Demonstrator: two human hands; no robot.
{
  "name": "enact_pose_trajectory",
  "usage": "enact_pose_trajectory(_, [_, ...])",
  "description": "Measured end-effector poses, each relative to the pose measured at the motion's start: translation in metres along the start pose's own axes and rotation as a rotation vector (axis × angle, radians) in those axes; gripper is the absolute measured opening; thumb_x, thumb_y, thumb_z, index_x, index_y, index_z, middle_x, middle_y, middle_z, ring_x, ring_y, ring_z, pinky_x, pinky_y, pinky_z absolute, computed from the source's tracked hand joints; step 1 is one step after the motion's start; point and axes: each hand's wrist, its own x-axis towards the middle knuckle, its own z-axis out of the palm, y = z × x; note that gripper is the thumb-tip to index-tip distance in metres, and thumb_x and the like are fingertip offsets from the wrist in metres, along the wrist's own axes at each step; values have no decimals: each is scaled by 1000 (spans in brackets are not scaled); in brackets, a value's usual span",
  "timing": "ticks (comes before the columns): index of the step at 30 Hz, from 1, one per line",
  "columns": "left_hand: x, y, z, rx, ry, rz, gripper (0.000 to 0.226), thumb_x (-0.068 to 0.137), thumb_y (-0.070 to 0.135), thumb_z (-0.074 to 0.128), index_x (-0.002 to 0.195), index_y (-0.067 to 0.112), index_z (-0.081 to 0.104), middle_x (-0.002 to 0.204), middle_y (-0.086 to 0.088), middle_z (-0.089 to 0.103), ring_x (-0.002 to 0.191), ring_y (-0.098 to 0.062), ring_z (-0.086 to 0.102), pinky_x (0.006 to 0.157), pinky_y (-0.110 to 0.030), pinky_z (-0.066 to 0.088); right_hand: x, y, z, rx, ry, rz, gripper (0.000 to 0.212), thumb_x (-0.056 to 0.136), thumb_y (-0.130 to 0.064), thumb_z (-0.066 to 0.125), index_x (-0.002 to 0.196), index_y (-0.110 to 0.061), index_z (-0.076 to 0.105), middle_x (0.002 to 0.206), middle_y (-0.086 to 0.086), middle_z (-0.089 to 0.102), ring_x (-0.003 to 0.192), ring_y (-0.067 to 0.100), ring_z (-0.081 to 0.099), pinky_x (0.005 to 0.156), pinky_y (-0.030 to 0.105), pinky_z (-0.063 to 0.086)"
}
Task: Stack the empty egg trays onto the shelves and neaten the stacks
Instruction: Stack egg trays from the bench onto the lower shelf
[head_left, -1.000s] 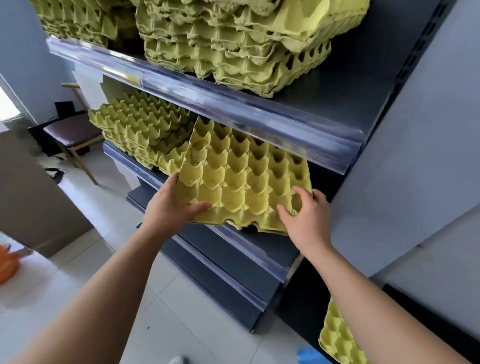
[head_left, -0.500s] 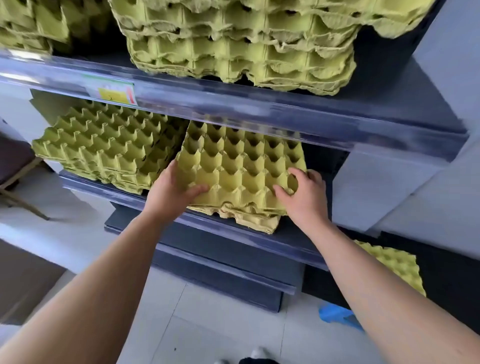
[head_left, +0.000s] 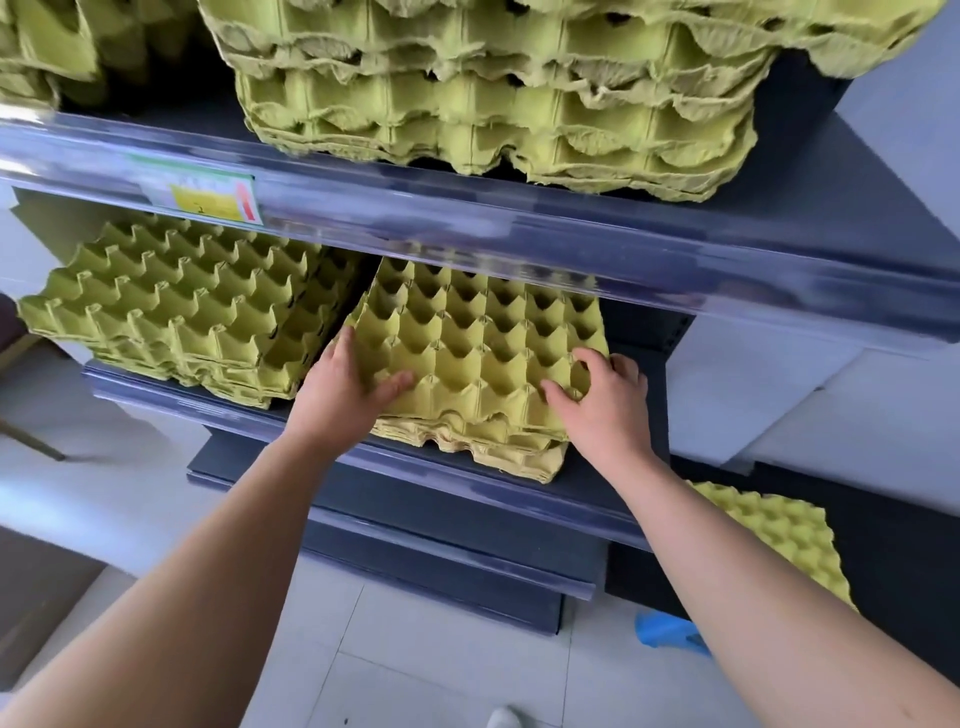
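A short stack of yellow-green egg trays (head_left: 478, 358) lies on the middle shelf (head_left: 467, 483), its front edge near the shelf lip. My left hand (head_left: 348, 395) grips the stack's front left corner, thumb on top in a cup. My right hand (head_left: 602, 400) grips the front right corner, fingers curled over the top tray's edge. The lower trays jut out slightly at the front right. A second, taller stack (head_left: 182, 317) sits to the left on the same shelf, close against the one I hold.
The upper shelf (head_left: 519, 228) overhangs the trays and carries a tall, ragged stack (head_left: 493, 93), with another (head_left: 41, 47) at far left. A loose tray (head_left: 779, 530) lies low at the right, near a blue object (head_left: 670, 629). Tiled floor lies below.
Both hands have slid the tray stack further back onto the middle shelf, under the upper shelf. My head has come closer and lower.
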Motion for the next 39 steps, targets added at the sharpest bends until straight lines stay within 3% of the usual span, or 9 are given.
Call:
enact_pose_trajectory(5, [-10,11,-7,264,116,162,83,89,57,49,147,3,25,149,-19,33,133,-38,32,107,-47,30,-11,-6,-8,-91,-14,14,61,88,-52,54,139,-20,43,144,17,35,127,35,39,102,43,40])
enact_pose_trajectory(9, [-24,27,-8,330,152,416,48,93,36,53,133,8,52,136,-12,53,119,-37,49,100,-45,36,-34,-10,-22,-90,75,-38,52,92,-40,54,134,-11,51,146,14,41,131,31,41,107,40,35])
enact_pose_trajectory(13, [-44,54,5,294,129,645,35,88,28,57,114,8,67,110,-9,69,95,-37,61,83,-43,48,-68,1,-40,-127,135,-74,43,91,-30,58,126,-5,59,135,11,54,123,28,51,104,36,38])
enact_pose_trajectory(19, [-87,108,55,219,34,902,23,78,20,73,98,8,72,97,-7,71,89,-34,64,75,-41,50,-132,60,-69,-180,236,-5,31,85,-18,66,110,0,66,111,13,67,102,33,62,90,39,50])
enact_pose_trajectory(23, [-119,145,103,209,-58,1026,25,78,26,64,94,10,72,91,-4,71,84,-32,66,74,-40,52,-171,112,-89,-250,220,114,18,84,-17,64,95,-3,66,92,11,69,88,33,63,75,39,53])
enact_pose_trajectory(26, [-139,172,143,204,-134,1081,22,73,22,75,92,10,73,88,-5,71,82,-32,66,74,-41,52,-193,156,-100,-288,216,227,20,83,-17,66,95,-1,68,91,13,69,86,34,63,73,37,52])
enact_pose_trajectory(31, [-163,221,218,210,-257,1091,23,74,28,64,88,12,74,83,-2,71,78,-29,66,72,-37,51,-204,242,-118,-256,179,318,24,85,-20,63,101,-2,67,94,8,67,87,28,62,76,36,52])
enact_pose_trajectory(35, [-173,255,287,228,-337,1007,25,73,22,76,95,9,73,89,-5,72,82,-32,66,75,-40,50,-196,318,-131,-244,145,327,23,85,-20,63,102,-5,66,92,5,67,85,26,61,75,32,49])
enact_pose_trajectory(39, [-179,278,357,241,-403,873,32,82,27,69,111,13,69,103,-3,70,95,-32,62,85,-40,46,-176,393,-137,-217,91,316,25,85,-20,62,105,-6,66,93,4,68,86,26,61,76,34,51])
